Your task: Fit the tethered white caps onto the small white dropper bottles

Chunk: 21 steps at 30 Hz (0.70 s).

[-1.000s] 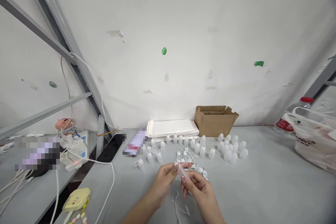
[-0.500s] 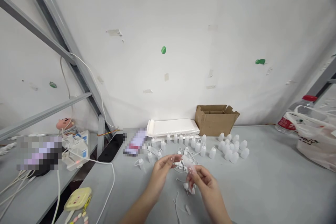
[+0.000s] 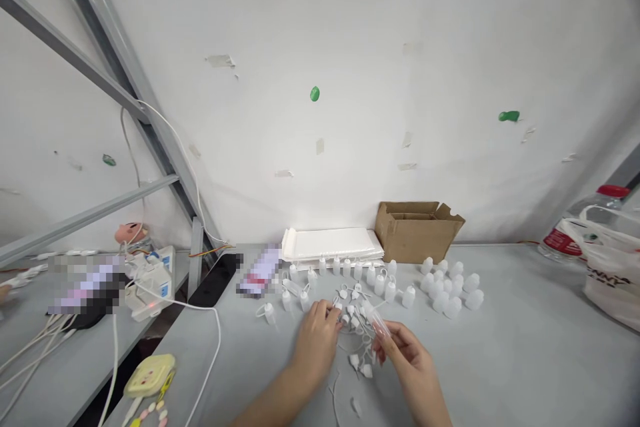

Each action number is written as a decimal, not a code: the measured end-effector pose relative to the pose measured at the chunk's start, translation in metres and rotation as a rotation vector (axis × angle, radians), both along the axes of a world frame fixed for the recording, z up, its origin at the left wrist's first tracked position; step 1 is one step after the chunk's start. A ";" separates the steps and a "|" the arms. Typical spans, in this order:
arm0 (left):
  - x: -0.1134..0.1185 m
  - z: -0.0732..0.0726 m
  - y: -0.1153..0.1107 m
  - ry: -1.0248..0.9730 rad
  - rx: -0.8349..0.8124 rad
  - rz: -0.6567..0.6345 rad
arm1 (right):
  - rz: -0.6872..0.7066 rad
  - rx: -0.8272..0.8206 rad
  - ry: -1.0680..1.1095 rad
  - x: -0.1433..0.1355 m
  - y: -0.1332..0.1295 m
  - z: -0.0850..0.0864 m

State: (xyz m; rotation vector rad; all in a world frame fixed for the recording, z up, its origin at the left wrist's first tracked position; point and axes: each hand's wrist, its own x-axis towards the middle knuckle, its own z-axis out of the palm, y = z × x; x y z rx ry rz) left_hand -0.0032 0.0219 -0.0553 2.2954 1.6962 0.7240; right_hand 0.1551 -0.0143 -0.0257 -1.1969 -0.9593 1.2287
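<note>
White wall (image 3: 360, 20) behind grey table (image 3: 530, 360)

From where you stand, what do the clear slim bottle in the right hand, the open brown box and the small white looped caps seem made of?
Clear slim bottle in the right hand: probably glossy plastic, translucent with pale highlights.
Open brown box: likely cardboard, matte, with a ragged top edge.
Small white looped caps: perhaps plastic, opaque; their thin straps curve.
</note>
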 end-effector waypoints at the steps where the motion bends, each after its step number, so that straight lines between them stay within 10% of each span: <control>1: -0.001 0.001 0.001 0.009 -0.014 0.006 | 0.005 -0.006 0.001 0.001 0.000 -0.001; 21: -0.012 0.005 0.003 -0.358 -0.223 0.039 | 0.137 0.006 -0.042 0.002 -0.002 -0.017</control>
